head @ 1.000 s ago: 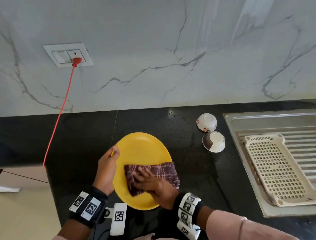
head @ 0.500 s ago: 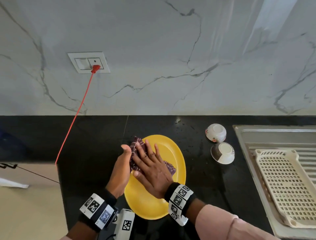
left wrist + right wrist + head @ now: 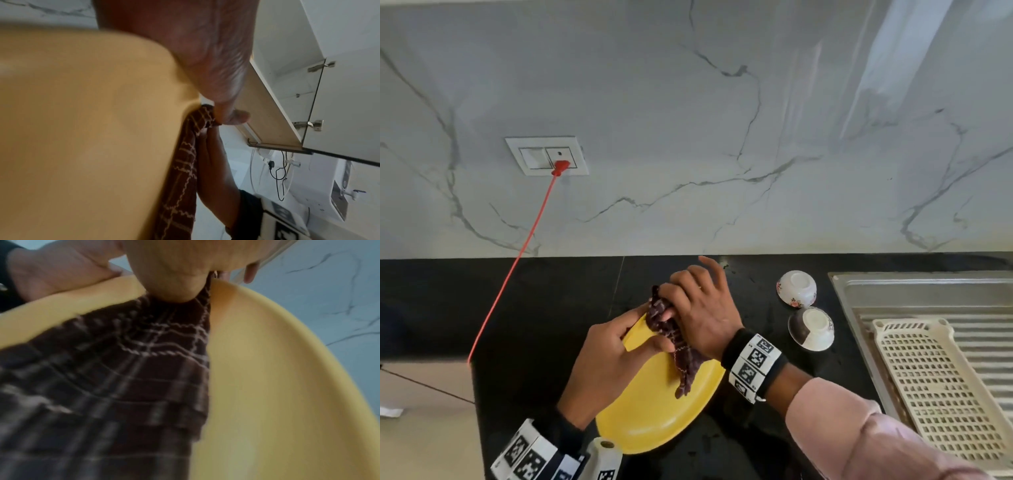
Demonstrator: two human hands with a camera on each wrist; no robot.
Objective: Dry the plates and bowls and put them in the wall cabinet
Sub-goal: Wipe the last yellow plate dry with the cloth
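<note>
A yellow plate is tilted above the black counter; my left hand grips its far left rim, thumb on top. My right hand holds a bunched dark maroon checked cloth at the plate's far edge, and the cloth hangs down over the plate's face. The left wrist view shows the plate's underside, the cloth and the open wall cabinet above. The right wrist view shows the cloth lying on the plate. Two bowls lie upside down to the right: a floral one and a white-and-dark one.
A steel sink drainboard holds a cream plastic drying rack at the right. A red cord runs from a wall socket down across the counter's left end. A marble wall stands behind. The counter's left edge drops off.
The plate's far edge has been lifted and tilted. My right hand went from pressing the cloth flat on the plate to bunching it at the far rim. The view tilted upward.
</note>
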